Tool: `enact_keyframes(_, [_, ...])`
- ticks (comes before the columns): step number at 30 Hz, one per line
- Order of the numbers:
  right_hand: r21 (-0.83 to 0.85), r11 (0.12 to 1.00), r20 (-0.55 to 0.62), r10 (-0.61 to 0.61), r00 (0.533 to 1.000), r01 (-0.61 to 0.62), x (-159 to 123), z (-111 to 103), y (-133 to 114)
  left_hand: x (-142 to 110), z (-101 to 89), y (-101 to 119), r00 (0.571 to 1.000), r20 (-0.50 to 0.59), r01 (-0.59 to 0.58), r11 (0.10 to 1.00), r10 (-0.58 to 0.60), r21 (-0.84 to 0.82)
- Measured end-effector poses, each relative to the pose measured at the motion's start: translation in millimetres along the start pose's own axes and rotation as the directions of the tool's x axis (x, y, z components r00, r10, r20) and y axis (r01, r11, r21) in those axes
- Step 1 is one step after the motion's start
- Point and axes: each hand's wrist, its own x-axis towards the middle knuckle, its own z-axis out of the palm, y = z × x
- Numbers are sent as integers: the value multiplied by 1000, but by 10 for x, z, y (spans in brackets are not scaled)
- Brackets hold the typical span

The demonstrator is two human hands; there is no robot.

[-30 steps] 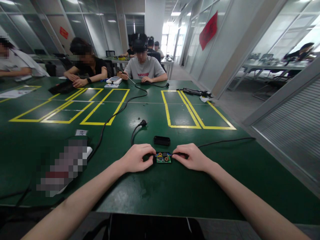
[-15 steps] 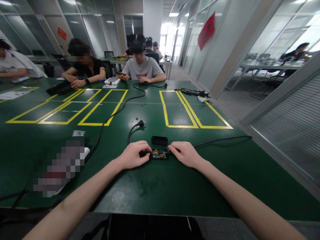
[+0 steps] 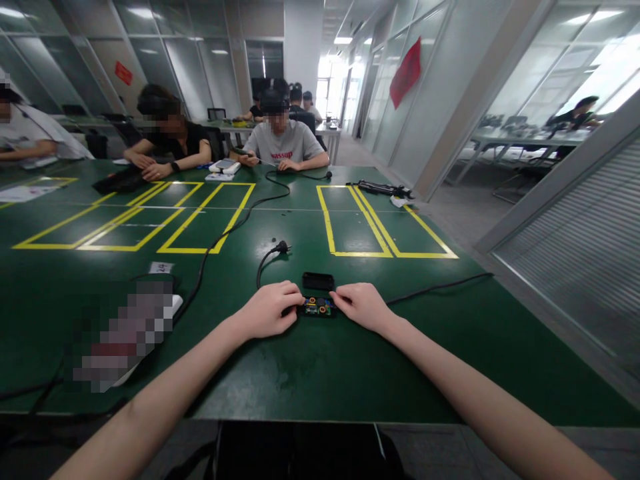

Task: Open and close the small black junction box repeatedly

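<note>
A small green circuit board sitting in a black casing half lies on the green table between my hands. My left hand is curled, its fingertips pinching the board's left end where a black cable with a plug leaves it. My right hand is curled too, fingertips pressed on the board's right end, where another black cable runs off to the right. A black casing lid lies just beyond the board.
Yellow tape rectangles mark the tabletop. A long black cable crosses toward two seated people at the far edge. A black tool lies far right. A blurred-out object rests at my left.
The board now sits low inside the black casing; a second ago it lay bare and flat. My hands have drawn closer together over its ends.
</note>
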Motion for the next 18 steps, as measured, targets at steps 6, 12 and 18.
enact_keyframes(6, [-111, 993, -4, 40, 999, -40, 28, -18, -44, -7, 6, -12, 1000, 2, -18, 999, 18, 39])
enact_keyframes(12, [-176, 976, -20, 123, 992, -125, 137, -29, -45, 26, 60, -75, 1000, -22, 11, 991, -8, 133])
enact_keyframes(18, [-208, 956, -19, 206, 978, -205, 234, -20, -59, 60, 55, -184, 997, -53, 60, 991, -54, 118])
